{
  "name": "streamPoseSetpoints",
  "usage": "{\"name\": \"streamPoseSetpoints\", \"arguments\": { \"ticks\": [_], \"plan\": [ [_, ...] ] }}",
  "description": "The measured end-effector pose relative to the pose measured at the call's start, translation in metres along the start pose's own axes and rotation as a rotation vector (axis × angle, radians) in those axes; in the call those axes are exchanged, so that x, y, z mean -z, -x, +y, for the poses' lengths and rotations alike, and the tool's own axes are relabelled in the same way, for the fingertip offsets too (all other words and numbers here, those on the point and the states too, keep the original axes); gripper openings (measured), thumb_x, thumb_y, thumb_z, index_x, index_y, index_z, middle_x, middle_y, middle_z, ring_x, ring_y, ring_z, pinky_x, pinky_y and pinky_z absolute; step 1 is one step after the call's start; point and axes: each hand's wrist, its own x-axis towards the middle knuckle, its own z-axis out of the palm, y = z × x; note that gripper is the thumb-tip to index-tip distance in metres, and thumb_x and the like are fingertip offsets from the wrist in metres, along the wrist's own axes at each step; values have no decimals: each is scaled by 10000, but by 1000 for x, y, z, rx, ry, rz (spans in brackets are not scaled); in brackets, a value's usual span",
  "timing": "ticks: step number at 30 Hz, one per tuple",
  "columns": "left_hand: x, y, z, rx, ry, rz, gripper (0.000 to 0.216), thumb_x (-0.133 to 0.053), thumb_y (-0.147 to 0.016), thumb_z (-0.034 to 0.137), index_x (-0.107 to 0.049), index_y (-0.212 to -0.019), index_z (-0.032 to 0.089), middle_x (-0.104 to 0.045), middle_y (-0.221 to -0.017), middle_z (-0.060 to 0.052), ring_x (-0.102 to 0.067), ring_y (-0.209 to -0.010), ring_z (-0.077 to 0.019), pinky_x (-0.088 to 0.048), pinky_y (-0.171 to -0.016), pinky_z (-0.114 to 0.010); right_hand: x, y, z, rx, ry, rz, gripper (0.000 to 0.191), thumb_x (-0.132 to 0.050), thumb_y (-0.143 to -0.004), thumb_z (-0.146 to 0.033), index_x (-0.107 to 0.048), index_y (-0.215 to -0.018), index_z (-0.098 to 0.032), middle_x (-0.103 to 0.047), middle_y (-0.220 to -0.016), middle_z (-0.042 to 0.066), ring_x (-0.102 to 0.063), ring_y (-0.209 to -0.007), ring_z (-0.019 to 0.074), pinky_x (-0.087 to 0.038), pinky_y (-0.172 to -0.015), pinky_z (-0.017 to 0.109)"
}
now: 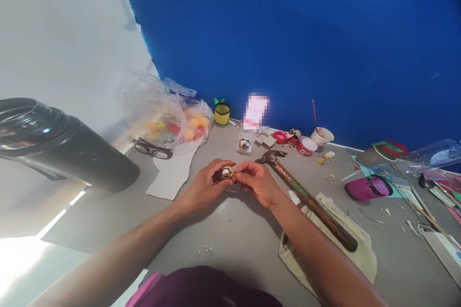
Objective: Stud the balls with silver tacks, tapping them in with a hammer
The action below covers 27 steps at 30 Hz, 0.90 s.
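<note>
My left hand (211, 180) is closed round a small shiny ball (226, 171), silver and foil-like, with a yellow patch near its upper right. The thumb and curled fingers of my right hand (256, 181) pinch at the right edge of this ball. Whether a smaller piece sits between those fingertips is too small to tell. Just beyond both hands, a second silver dome (244, 144) rests on a small clear base. A claw hammer (306, 196) with a worn wooden handle lies to the right of my right hand, its head pointing away from me.
A folded cloth (360, 259) lies under the hammer handle. At left stand a large dark flask (82, 148), glasses (153, 148), white paper (171, 177) and a plastic bag (180, 120). Behind are a yellow pot (222, 114) and white cup (322, 136). A purple cup (367, 188) lies right.
</note>
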Motion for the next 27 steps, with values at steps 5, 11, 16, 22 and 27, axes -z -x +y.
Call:
{"name": "streamPoseSetpoints", "arguments": {
  "ticks": [5, 11, 16, 22, 27],
  "plan": [
    [-1, 1, 4, -29, -86, -20, 320, -679, -830, 267, -737, -1141, 221, -692, -1072, -67, -672, -913, -215, -531, -797, -315, 2, 1, -3, -10, 48, -20, 275, -898, -658, -389, -754, -778, -188, -717, -709, 14, -560, -623, 113, -364, -519, 218],
    [-2, 2, 3, -13, -107, -31, 328, -673, -820, 245, -745, -1139, 224, -688, -1042, -56, -659, -865, -203, -518, -770, -311, 2, 0, -5, -24, 68, -17, 296, -910, -627, -398, -752, -752, -182, -693, -690, 10, -533, -606, 109, -358, -509, 225],
    [-2, 2, 3, -2, -89, -49, 320, -679, -827, 262, -745, -1138, 219, -694, -1035, -58, -659, -875, -208, -509, -748, -304, 4, -1, -4, -40, 58, -13, 304, -915, -617, -402, -757, -751, -180, -690, -695, 7, -525, -601, 100, -350, -507, 218],
    [0, 1, 6, 21, -133, -111, 300, -654, -854, 277, -733, -1137, 218, -682, -1036, -40, -642, -878, -190, -486, -761, -294, 5, -3, -4, -91, 45, -24, 331, -939, -566, -401, -760, -729, -174, -691, -688, 7, -529, -601, 98, -338, -508, 219],
    [2, 1, 5, 20, -137, -154, 302, -643, -864, 267, -719, -1153, 222, -681, -1053, -33, -645, -919, -193, -477, -801, -299, 6, -3, -4, -90, 84, -42, 316, -924, -589, -407, -755, -728, -179, -688, -695, 4, -531, -618, 103, -340, -529, 228]
  ]
}}
